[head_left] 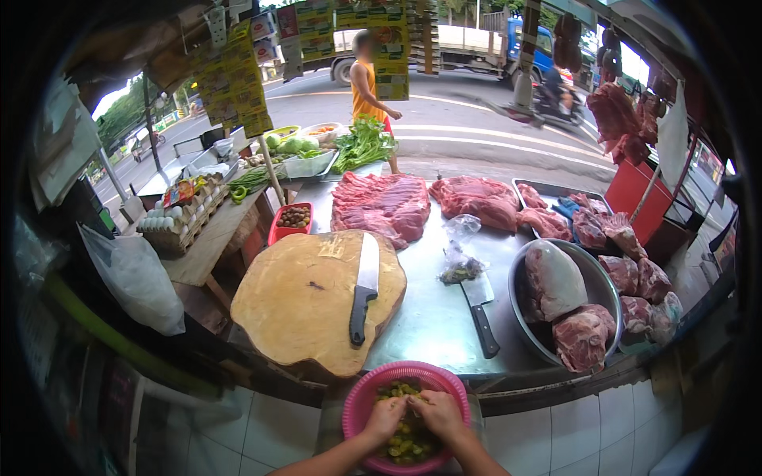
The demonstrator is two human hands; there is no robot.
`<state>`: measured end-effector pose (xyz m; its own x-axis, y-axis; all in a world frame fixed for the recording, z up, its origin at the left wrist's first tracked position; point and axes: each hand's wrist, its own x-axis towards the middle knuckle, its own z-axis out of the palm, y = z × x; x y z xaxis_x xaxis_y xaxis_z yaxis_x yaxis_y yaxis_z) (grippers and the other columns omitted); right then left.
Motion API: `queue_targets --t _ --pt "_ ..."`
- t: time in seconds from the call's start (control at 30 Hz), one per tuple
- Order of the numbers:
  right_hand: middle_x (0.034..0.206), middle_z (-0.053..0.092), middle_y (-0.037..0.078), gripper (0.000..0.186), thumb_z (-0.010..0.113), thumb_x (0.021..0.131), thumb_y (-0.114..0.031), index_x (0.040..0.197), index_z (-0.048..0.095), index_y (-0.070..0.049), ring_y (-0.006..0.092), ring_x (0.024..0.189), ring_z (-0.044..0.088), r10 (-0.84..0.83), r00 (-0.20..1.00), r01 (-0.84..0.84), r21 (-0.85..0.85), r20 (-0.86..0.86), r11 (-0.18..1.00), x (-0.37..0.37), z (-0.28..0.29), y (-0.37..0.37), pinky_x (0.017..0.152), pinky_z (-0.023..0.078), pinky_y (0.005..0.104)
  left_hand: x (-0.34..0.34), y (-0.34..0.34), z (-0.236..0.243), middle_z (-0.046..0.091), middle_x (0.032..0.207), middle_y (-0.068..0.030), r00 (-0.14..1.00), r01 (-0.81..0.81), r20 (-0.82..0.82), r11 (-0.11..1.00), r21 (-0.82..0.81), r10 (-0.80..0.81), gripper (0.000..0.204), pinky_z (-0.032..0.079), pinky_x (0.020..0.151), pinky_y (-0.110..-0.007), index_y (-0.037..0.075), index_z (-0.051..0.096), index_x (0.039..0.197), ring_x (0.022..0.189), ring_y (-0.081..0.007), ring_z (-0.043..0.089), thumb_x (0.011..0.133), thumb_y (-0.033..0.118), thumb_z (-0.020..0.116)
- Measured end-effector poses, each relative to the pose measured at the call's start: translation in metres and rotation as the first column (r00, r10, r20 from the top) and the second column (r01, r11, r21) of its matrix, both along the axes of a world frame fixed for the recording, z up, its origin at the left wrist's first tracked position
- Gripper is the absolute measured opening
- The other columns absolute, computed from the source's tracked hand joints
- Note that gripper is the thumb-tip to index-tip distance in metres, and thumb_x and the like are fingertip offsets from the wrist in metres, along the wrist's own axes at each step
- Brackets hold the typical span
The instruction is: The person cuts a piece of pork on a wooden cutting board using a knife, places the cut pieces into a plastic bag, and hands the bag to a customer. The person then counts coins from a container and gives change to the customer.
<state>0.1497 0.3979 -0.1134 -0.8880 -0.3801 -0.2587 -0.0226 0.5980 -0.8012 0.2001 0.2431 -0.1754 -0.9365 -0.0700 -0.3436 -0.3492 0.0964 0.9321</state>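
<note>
Both hands are over a pink plastic basket [355, 403] at the bottom middle, which holds small yellow-green pieces [409, 449], perhaps small fruits. My left hand [386, 417] has its fingers closed and drawn together. Against its fingertips, my right hand [439, 413] is also pinched. Whatever sits between the fingers is too small and covered to name. Just beyond the basket, a thick round wooden chopping block [298, 293] carries a black-handled knife [365, 285]. Right of the block, a cleaver [480, 316] lies on the metal table [421, 333] beside a clear plastic bag [460, 258] with dark contents.
Large slabs of raw meat [381, 205] lie at the table's back. A steel basin [517, 305] of meat stands at right. Left are a red container [278, 234], egg trays [186, 226] and leafy greens [365, 147]. A person in orange [364, 91] walks by the road.
</note>
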Motion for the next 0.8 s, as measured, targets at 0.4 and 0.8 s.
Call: queue_targets --t 0.4,0.8 --pt "0.121 0.057 0.027 0.043 0.061 0.092 -0.018 0.131 0.053 -0.002 0.0431 0.115 0.056 -0.077 0.994 0.058 -0.218 -0.082 0.974 0.016 -0.024 -0.012 0.097 0.046 0.0462 -0.012 -0.025 0.007 0.064 0.113 -0.0102 0.982 -0.021 0.149 0.706 0.708 -0.12 0.034 0.059 0.077 -0.036 0.004 0.048 0.133 0.095 -0.0208 0.067 0.099 0.009 0.052" --pt "0.118 0.066 0.02 0.037 0.065 0.09 -0.012 0.124 0.061 0.003 0.0292 0.11 0.064 -0.208 0.967 0.155 -0.305 -0.15 0.94 0.028 -0.017 -0.02 0.096 0.049 0.037 -0.004 0.003 0.038 0.067 0.108 -0.0211 0.975 0.017 -0.217 0.988 -0.15 -0.05 0.041 0.051 0.091 -0.04 0.001 0.057 0.125 0.104 -0.0311 0.066 0.086 -0.004 0.048"
